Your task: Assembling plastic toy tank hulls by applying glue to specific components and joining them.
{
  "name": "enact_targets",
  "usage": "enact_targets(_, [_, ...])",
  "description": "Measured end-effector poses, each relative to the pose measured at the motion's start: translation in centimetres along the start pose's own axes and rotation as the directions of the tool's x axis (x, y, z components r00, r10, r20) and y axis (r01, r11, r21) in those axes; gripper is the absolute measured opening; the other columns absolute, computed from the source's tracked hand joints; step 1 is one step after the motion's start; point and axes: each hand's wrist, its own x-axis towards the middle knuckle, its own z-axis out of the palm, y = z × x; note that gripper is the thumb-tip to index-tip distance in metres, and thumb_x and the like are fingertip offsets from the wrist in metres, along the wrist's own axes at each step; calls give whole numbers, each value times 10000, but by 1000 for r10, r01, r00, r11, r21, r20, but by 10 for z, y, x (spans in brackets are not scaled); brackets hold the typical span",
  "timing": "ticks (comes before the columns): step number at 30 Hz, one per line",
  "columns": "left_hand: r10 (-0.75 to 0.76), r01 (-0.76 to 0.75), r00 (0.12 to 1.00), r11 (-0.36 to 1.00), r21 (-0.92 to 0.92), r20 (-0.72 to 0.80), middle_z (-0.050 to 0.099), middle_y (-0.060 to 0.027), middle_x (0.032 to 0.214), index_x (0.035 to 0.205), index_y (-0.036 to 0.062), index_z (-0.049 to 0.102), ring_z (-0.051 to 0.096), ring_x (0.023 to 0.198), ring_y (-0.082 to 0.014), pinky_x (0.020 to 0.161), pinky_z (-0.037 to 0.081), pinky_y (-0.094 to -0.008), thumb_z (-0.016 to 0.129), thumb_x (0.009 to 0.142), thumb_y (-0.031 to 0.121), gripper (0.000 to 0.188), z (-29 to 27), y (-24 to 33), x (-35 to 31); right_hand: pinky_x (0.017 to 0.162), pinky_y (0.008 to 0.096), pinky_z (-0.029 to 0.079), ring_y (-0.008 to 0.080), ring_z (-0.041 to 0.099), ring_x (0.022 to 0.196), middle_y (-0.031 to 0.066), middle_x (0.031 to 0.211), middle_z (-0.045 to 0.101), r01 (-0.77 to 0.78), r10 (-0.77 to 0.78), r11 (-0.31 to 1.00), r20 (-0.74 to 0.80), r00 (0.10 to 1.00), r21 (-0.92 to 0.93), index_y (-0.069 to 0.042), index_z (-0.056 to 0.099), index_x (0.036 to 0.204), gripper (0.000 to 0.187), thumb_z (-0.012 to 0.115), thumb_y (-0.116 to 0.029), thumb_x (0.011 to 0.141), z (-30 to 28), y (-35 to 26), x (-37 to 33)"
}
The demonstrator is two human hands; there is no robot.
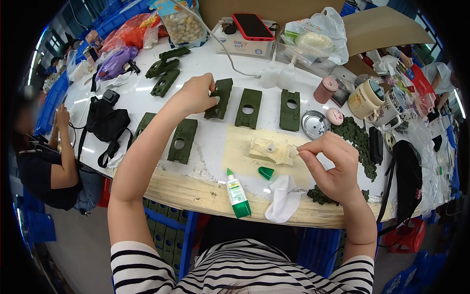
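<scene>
My left hand [196, 94] grips the left edge of a dark green plastic tank hull part [224, 100] at the middle of the table. Two similar hull parts with round holes, one a green hull part [248, 108] and the other a green hull part [290, 111], lie in a row to its right. My right hand [334, 164] is closed in a pinch at the right end of a cream-coloured block fixture [267, 151]; whatever sits between the fingertips is too small to make out. Nearer me lie a green-and-white glue bottle [237, 195], its green cap [266, 172] and a white cloth [284, 198].
More green hulls [183, 141] lie at left. A heap of small green parts [355, 142] spreads at right, by a round metal tin [316, 124] and mugs [366, 100]. Behind stand white squeeze bottles [270, 76] and a box with a red-cased phone [253, 27]. Another person [54, 161] sits at left.
</scene>
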Motion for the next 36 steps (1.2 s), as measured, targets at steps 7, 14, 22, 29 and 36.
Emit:
enact_targets(7, [527,-511,840,848,139,-126,552,-143,659,856,28,418,569,640,-349,567,438,-413,632,782,31,226,-7,77,-76,720,268,522,173,602,891,109,1046,595,-299,305,893,36,952,337,-3,584,1186,510,786,-91,726,4,-7,-1])
enact_targets(14, [640,-640,769,768,38,12,599,-134,831,900,27,508,614,825,-300,713,492,-368,694,771,139,252,-15,113,-100,789,281,534,176,621,957,103,1071,615,-240,200,939,176,964,247,-14,591,1180,558,827,-140,690,-11,-2,0])
enact_targets(22, [519,-216,852,239,-947,-63,389,-179,1413,1483,83,105,464,1259,-294,1022,422,-461,939,513,253,1290,16,96,-83,865,290,496,147,606,989,108,1146,602,-156,325,781,-179,929,605,36,561,1197,584,830,-98,697,-17,3,-6])
enact_targets(29, [520,-26,854,-11,-1000,-28,394,-174,1392,1396,61,258,465,1247,-271,985,482,-426,755,797,154,784,54,103,-100,744,280,502,204,612,870,121,1037,626,10,28,965,-140,990,263,2,597,1156,614,860,-233,653,-16,0,0])
enact_targets(36, [472,-93,878,1,-996,-81,487,-157,1304,1371,2,292,535,1161,-239,960,500,-396,725,826,213,728,51,96,-96,632,291,497,158,624,650,82,726,652,-493,522,834,64,851,-249,10,646,826,155,736,-71,730,-69,65,-2])
